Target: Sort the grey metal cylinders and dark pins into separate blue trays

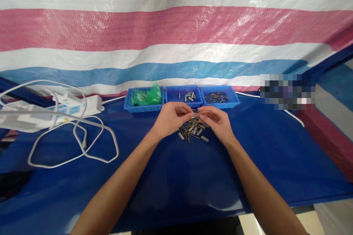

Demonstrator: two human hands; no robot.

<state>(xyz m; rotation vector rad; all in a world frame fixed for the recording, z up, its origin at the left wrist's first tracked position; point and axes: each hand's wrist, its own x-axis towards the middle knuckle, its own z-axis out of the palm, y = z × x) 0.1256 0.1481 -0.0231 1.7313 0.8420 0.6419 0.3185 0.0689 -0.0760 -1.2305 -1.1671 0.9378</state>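
Observation:
Both hands meet over a loose heap of metal parts on the blue table. My left hand [169, 119] has thumb and fingers pinched together at the heap's far left. Opposite it, my right hand [217, 121] is closed in a similar pinch, its fingertips almost touching the left ones. Whatever small part sits between the fingertips is too small to make out. Below the fingers lie thin brass-coloured pins [188, 136] mixed with short grey metal cylinders [204, 138]. The fingers cover the far part of the heap.
Behind the hands stand three blue bins: the left bin [145, 109] holds green plastic bags [153, 95], the middle bin [172, 91] grey cylinders, the right bin [228, 104] thin pins. White power strips [92, 105] and a looped white cable [117, 143] lie left. Striped sheeting [176, 27] hangs behind.

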